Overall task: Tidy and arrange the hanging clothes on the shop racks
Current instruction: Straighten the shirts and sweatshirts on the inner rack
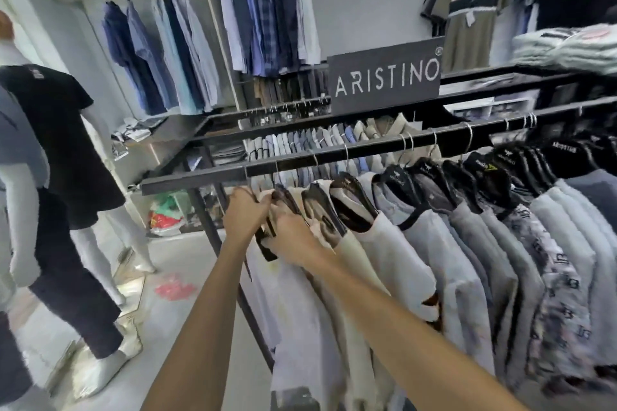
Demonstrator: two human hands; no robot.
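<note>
Pale shirts on black plastic hangers hang in a tight row from a black metal rail. The rail runs just below a dark rectangular sign printed in white capitals, ARISTINO. Each hanger neck carries a small white logo with a line of lettering under it, too blurred to read.

Below and left of the sign, at the rail's end, both hands meet on the endmost white shirt. The left hand has its grip closed, fingers curled round that shirt at its hanger's top. The right hand lies just beside it, back up, fingers buried in the cloth; whether its grip is closed I cannot tell.

Above and right of the sign, an olive polo shirt with a dark chest stripe hangs on the wall. Above and left of the sign hang blue and white shirts. Far left of the sign stands a white mannequin in a black T-shirt. To the sign's right lies a stack of folded pale clothes.
</note>
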